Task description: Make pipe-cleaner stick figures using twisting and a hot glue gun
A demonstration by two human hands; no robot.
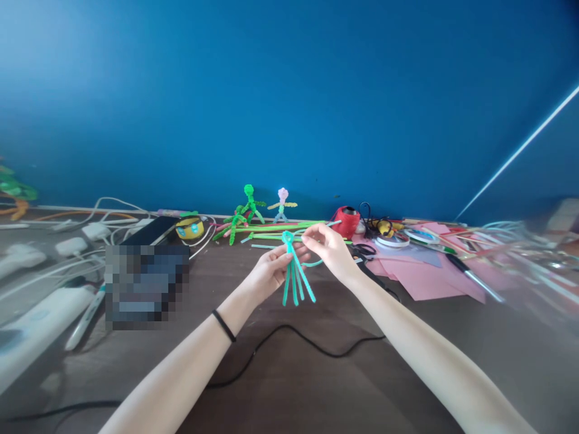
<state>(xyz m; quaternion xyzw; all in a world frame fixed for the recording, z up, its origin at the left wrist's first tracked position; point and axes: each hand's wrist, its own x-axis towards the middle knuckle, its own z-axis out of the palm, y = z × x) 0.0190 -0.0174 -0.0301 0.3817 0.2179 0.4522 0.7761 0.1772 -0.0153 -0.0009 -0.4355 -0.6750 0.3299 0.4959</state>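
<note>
My left hand (270, 269) is closed around a teal pipe-cleaner figure (295, 278) with a looped head on top and several strands hanging down. My right hand (326, 248) pinches one teal strand of it beside the loop, fingers pressed together. Both hands hover above the brown table (316, 386). Behind them stand a green pipe-cleaner figure (249, 205) and a pale purple one (283, 204), with loose green pipe cleaners (275, 230) lying between.
Pink paper sheets (425, 274), scissors (364, 250), tape rolls (393, 240) and a red spool (346, 220) lie at right. White cables and chargers (76, 244) and a yellow toy (190, 228) sit at left. A black cable (298, 337) crosses the table. A blue wall stands behind.
</note>
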